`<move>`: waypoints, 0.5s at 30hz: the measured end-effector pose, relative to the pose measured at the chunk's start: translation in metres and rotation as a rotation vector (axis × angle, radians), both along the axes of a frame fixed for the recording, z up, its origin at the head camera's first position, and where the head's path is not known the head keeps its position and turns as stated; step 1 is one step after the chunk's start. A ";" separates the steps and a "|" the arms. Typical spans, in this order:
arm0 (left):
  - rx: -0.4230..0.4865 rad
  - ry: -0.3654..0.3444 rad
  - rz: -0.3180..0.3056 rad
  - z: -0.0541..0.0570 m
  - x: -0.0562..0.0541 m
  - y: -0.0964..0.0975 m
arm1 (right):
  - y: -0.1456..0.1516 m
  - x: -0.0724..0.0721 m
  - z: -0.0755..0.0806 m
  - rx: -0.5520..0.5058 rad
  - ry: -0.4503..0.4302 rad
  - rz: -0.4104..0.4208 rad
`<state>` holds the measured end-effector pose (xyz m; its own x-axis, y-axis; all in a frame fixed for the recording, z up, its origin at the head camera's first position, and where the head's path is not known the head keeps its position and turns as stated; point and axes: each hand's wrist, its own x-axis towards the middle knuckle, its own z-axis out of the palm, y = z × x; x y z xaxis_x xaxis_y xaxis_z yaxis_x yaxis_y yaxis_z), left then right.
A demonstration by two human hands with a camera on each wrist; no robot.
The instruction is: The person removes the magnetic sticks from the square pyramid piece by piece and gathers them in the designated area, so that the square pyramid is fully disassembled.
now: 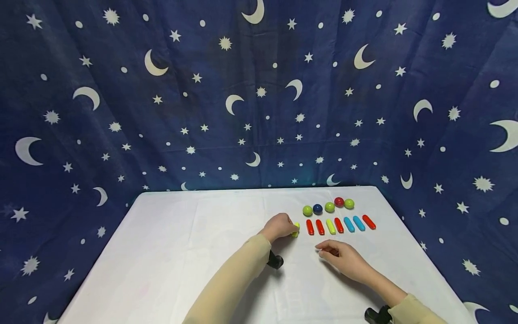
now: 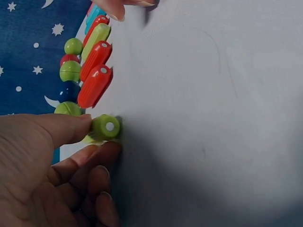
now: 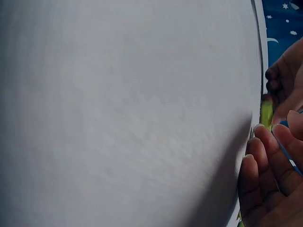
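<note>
My left hand (image 1: 279, 226) pinches a yellow-green oblong bead-like piece (image 2: 106, 126) between thumb and fingers, low over the white table. A pale round spot shows on the end of this piece in the left wrist view. Just to its right, a row of oblong pieces begins with a red one (image 1: 310, 227), then another red, a yellow-green (image 1: 330, 226), a red, two blue (image 1: 349, 224) and a red at the far end. My right hand (image 1: 344, 257) hovers in front of the row, fingers loosely bent and holding nothing.
Behind the oblong pieces runs a row of balls: green (image 1: 307, 211), dark blue (image 1: 317, 209), green, red (image 1: 339, 202) and green. They lie on the white-covered table (image 1: 182, 252), near its back right corner. A dark blue moon-and-star curtain (image 1: 259, 108) surrounds the table's far sides.
</note>
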<state>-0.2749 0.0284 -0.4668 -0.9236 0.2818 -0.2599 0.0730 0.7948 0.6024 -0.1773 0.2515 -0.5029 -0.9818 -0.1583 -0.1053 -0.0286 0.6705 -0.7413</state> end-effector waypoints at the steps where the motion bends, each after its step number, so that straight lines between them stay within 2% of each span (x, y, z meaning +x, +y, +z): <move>1: 0.013 -0.005 0.006 -0.001 0.000 0.002 | -0.001 0.001 0.000 -0.004 -0.002 0.002; 5: 0.047 0.006 0.026 -0.004 -0.001 0.009 | -0.003 0.002 -0.003 0.002 0.000 -0.004; 15: 0.053 0.020 0.048 -0.009 -0.003 0.019 | -0.004 0.001 -0.005 0.007 -0.011 -0.040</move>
